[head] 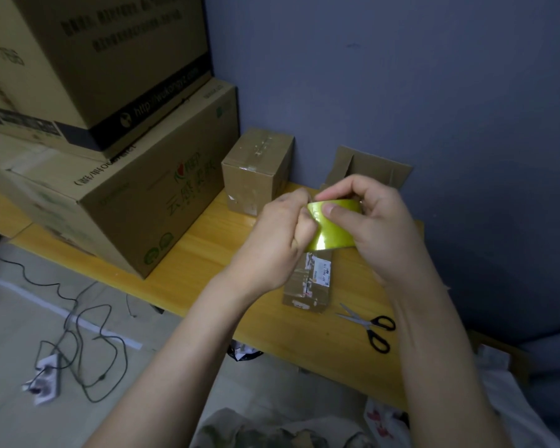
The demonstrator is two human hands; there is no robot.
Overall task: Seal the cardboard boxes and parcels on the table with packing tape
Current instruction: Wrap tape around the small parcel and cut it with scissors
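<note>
Scissors [370, 328] lay on the counter [207, 260] beside a parcel [307, 286]. Above it, the right hand [379, 227] gripped the tape roll [332, 226] while the left hand [278, 240] pinched its edge. A taped box [256, 169] stood behind, near the wall [401, 92].

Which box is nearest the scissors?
The small flat parcel with the white shipping label, lying right beside the scissors, below the held tape roll. The taped cube box and the open-flapped box stand back by the wall.

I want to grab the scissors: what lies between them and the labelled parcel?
Nothing: bare table between scissors and parcel, shown in the head view.
</note>
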